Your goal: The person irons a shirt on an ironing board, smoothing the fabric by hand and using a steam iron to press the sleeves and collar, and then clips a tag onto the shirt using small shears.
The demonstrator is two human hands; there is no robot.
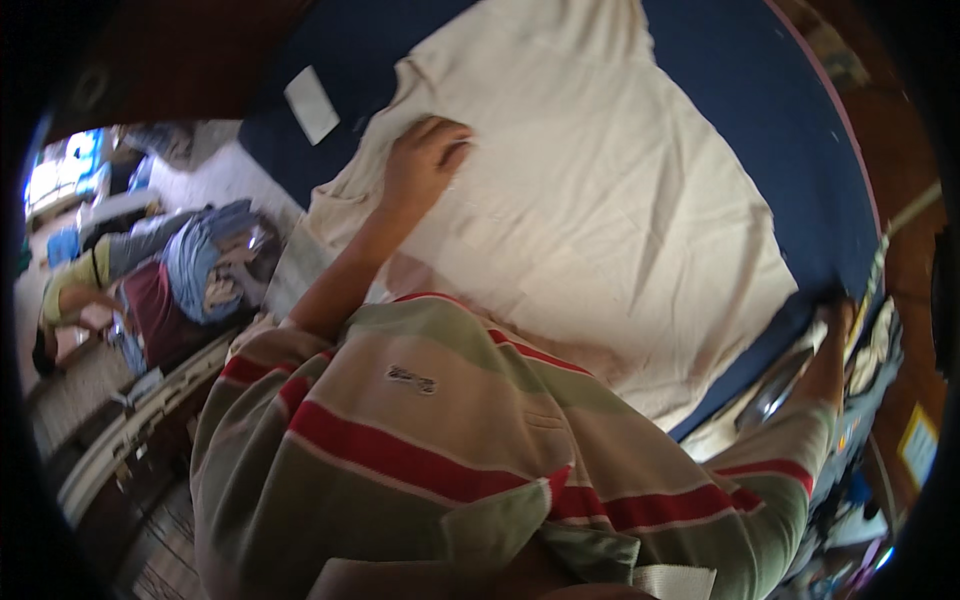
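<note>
Left hand [425, 160] is pressed palm-down, fingers loosely curled, on the cream cloth [600, 200] spread over the blue table [760, 110]. Right hand [835, 320] is way over at the table's right edge; can't tell its grip.

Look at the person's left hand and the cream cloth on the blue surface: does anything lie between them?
Nothing visible does. The left hand rests directly on the cream cloth, fingers curled against it near its left edge. The small white card lies apart on the blue surface.
</note>
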